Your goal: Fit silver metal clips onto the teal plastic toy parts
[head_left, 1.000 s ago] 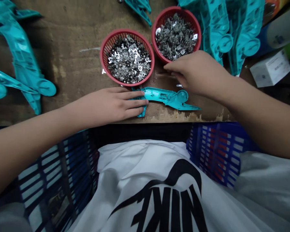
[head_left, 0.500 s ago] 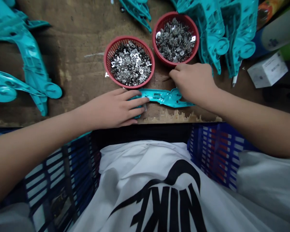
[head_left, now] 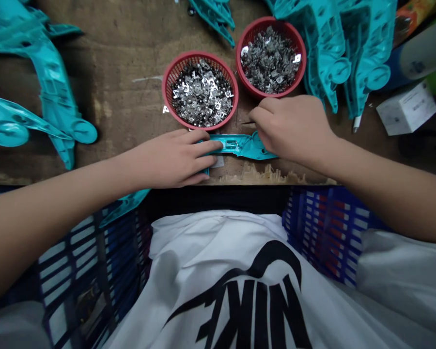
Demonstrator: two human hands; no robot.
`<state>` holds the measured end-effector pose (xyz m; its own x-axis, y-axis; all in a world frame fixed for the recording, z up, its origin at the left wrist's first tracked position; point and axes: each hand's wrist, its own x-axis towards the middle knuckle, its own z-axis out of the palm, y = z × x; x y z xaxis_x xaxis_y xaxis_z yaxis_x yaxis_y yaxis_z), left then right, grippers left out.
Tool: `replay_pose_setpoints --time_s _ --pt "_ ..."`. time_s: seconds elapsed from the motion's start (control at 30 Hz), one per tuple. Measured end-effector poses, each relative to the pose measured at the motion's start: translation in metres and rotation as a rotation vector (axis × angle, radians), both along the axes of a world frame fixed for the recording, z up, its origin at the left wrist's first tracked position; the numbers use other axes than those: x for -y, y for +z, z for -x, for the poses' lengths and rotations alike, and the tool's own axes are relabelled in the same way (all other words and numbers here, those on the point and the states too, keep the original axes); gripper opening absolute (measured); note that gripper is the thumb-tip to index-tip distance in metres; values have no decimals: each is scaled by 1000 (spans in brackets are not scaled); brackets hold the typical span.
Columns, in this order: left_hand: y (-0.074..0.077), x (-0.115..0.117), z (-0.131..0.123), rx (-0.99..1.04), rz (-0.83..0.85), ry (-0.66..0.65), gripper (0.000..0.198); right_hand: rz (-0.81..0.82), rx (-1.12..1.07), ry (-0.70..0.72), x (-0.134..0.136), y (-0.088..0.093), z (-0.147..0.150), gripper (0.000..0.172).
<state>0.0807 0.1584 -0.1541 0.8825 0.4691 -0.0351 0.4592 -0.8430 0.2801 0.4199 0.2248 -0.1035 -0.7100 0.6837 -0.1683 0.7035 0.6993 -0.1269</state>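
Note:
A teal plastic part [head_left: 240, 144] with a small slot lies lengthwise near the table's front edge. My left hand [head_left: 174, 159] rests on its left end, fingers stretched out and slightly apart over it; the thumb is out of sight. Over the right end is my right hand [head_left: 294, 127], fingers closed around a thin, dark, pointed tool [head_left: 247, 122] whose tip sticks out to the left; the rest of the tool is hidden. Just behind the part stands a red basket [head_left: 164, 92] of small shiny metal pieces, and a second red basket [head_left: 239, 72] of metal pieces is farther right.
More teal parts [head_left: 54, 82] lie at the left, and others [head_left: 323, 53] are stacked at the back right. A small white box [head_left: 403, 109] sits at the right. Blue crates [head_left: 323, 228] stand below the splintered table edge [head_left: 269, 175].
The view has shifted slightly, so the tabletop things appear farther right. My right hand has moved a little left along the part, and more of the pointed tool shows.

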Motion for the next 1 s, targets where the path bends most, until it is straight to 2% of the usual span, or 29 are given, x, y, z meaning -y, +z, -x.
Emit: replay_pose_setpoints --time_s 0.07,0.13,0.3,0.47,0.67,0.83,1.0 --pt "0 0 -1 6 -2 -5 34 15 -43 92 3 5 5 38" --pt "3 -1 -2 -8 -14 -20 28 36 -79 150 6 3 7 38" --pt "18 -2 -6 -49 -56 -30 29 110 -98 142 13 -14 10 36" --pt "16 2 -6 -29 -65 -18 31 146 -116 159 15 -20 15 34" --pt "16 3 -5 -36 27 22 35 173 -116 181 12 -14 16 30" --pt "18 2 -6 -68 7 3 33 167 -38 222 3 -3 8 33" --pt "12 7 -8 -66 -50 1 30 215 -44 241 -1 -1 4 38"
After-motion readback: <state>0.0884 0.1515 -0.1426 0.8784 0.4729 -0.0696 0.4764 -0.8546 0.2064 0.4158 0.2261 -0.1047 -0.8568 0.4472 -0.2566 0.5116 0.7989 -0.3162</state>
